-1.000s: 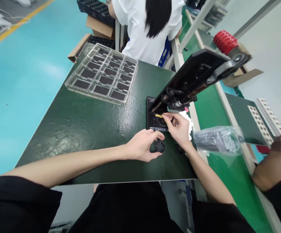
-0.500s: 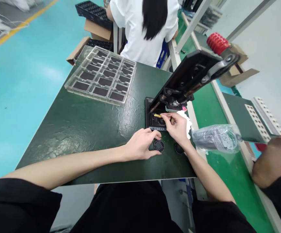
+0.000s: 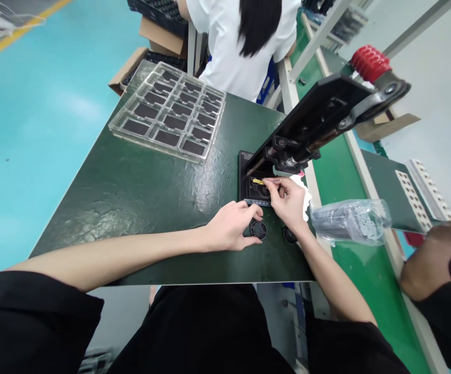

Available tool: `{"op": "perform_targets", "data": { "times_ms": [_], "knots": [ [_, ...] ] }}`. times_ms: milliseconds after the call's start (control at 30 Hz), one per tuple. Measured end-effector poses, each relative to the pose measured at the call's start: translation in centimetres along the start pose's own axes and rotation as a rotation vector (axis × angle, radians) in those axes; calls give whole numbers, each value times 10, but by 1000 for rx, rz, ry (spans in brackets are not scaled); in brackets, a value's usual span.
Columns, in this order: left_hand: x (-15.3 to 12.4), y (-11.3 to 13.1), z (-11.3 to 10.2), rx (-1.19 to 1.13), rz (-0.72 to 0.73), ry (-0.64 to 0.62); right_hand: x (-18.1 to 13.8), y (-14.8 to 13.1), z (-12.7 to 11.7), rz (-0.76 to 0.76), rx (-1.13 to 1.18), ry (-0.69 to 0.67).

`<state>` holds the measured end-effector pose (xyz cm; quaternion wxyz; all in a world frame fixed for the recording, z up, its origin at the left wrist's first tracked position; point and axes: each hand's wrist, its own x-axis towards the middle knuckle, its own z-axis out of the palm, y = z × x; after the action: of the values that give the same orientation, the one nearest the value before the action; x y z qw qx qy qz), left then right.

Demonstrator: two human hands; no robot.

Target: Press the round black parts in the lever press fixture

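The yellow-tabbed part [image 3: 257, 181] sits in the black fixture [image 3: 253, 191] at the table's [image 3: 132, 197] right edge. The right hand [image 3: 287, 201] pinches its tab; seating appears underway. The left hand [image 3: 231, 227] curls around a round black cap [image 3: 258, 229]. Alignment likely comes next.

Bright overhead light, glare, warped edges

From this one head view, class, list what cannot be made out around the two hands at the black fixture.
- Inside of the black fixture: too small and partly covered by the right hand.
- What the right hand's fingers pinch by the yellow piece: too small to tell.
- Round black part: partly covered by the left hand.
- Second round part: partly hidden by the right wrist.
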<state>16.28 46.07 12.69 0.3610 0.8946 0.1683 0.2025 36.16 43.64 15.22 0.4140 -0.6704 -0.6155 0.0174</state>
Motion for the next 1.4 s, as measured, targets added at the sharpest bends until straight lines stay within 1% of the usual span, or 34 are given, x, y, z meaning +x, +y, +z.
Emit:
{"op": "perform_targets", "data": {
  "times_ms": [233,267,333,433,467,500,600,633,667,733,833,967,1167,1400],
  "knots": [
    [0,1,-1,12,-5,-17,-2,4,2,-69,4,18],
    [0,1,-1,14,-7,-20,-2,4,3,-57,15,15],
    [1,1,-2,14,-8,-24,-2,2,2,17,83,39],
    [1,2,-2,7,-12,-29,-9,-9,-10,155,210,149],
    [1,2,-3,5,-16,-31,-15,-14,-16,178,237,143],
    [1,3,-3,4,-19,-34,-23,-21,-23,189,253,98],
    [2,4,-4,2,-29,-44,-51,-37,-38,201,266,-136],
    [2,4,-4,6,-34,-43,-61,-40,-41,202,260,-185],
    [2,4,-3,11,-40,-41,-69,-41,-41,202,255,-202],
    [2,4,-3,19,-54,-32,-82,-40,-38,213,270,-190],
    [3,3,-1,-2,-73,-29,-90,-33,-28,251,336,-163],
    [4,2,-1,-59,-95,-23,-89,-27,-21,276,358,-177],
    [4,-1,-1,-105,-110,-26,-87,-27,-21,261,357,-179],
    [4,0,-1,-99,-96,-29,-86,-28,-21,251,341,-192]
  ]
}}
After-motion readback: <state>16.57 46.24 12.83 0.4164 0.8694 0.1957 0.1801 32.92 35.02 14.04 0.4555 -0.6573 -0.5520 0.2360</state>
